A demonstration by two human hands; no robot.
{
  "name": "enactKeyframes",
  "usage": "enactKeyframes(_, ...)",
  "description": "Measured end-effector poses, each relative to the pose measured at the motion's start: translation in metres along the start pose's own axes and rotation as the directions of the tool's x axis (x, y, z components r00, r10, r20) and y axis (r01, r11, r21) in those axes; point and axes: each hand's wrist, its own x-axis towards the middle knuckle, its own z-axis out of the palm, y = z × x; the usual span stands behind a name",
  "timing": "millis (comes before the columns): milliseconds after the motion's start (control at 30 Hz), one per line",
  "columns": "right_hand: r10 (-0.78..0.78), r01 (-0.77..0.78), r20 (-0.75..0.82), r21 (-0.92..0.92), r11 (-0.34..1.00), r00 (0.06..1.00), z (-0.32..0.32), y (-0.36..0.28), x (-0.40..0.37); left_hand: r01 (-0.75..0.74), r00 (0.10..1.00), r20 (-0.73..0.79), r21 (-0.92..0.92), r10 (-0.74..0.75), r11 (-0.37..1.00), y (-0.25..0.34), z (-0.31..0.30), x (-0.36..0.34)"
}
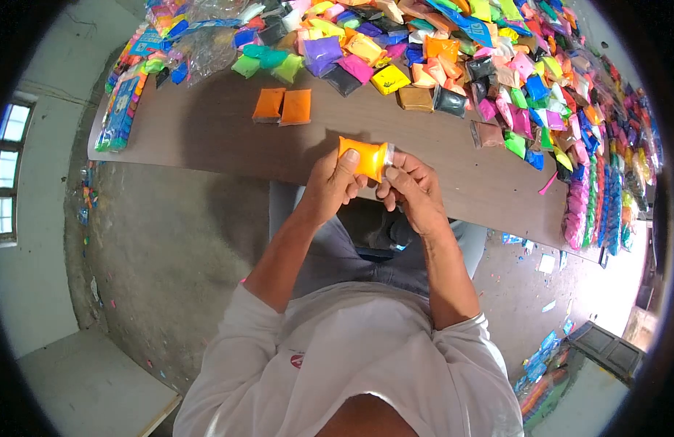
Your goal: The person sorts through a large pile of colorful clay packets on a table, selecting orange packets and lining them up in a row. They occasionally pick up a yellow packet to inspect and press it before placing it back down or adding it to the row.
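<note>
A yellow-orange clay-like packet point(367, 159) in clear film is held between my two hands, over the table's near edge. My left hand point(328, 183) is closed on its left end, the thumb lying across the top. On its right end, my right hand point(417, 191) pinches the clear, crimped strip of film between thumb and fingers. Some fingertips are hidden under the packet. Just beyond my hands lie two orange packets point(281, 107) side by side on the brown table point(228, 149).
A large heap of coloured packets point(424, 44) covers the back and right of the table. Long bagged rows of packets point(596, 204) lie at the right edge, and another bagged row point(122, 109) at the left. Wrapper scraps point(547, 264) litter the floor.
</note>
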Motion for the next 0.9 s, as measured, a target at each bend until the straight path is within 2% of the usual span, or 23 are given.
enactKeyframes(67,-0.055,0.052,-0.127,-0.031,0.998,0.990,0.014,-0.009,-0.002,0.008,1.000,0.003,0.010,-0.008,1.000,-0.001,-0.001,0.000)
enactKeyframes(167,-0.100,0.093,-0.070,-0.102,0.990,0.993,0.010,0.003,0.000,-0.011,1.000,0.030,0.069,0.009,0.998,-0.002,-0.001,0.001)
enactKeyframes(300,-0.097,0.086,-0.088,-0.123,0.989,0.991,0.011,0.006,-0.002,-0.029,0.998,0.051,0.114,0.023,0.993,0.003,0.000,-0.002)
enactKeyframes(400,-0.139,0.125,-0.145,-0.098,0.987,0.980,0.018,0.003,-0.003,0.000,0.998,0.056,0.097,-0.006,0.995,-0.002,-0.002,0.000)
enactKeyframes(467,-0.120,0.141,-0.266,0.060,0.988,0.956,0.023,-0.001,-0.003,0.012,0.999,0.051,0.078,-0.017,0.997,-0.005,-0.004,0.001)
enactKeyframes(600,-0.108,0.097,-0.201,-0.060,0.993,0.974,0.015,0.004,0.001,-0.009,0.998,0.056,0.114,0.003,0.993,-0.004,-0.002,-0.001)
enactKeyframes(800,-0.106,0.120,-0.170,0.076,0.990,0.980,0.013,0.004,-0.001,-0.004,0.999,0.040,0.132,-0.002,0.991,0.000,-0.001,-0.001)
enactKeyframes(867,-0.157,0.182,-0.177,0.137,0.974,0.972,0.014,-0.002,-0.003,-0.010,1.000,0.030,0.120,0.006,0.993,0.001,-0.001,-0.002)
enactKeyframes(900,-0.190,0.202,-0.150,0.071,0.977,0.970,0.009,-0.002,-0.003,0.013,1.000,0.027,0.123,-0.016,0.992,0.002,0.000,-0.003)
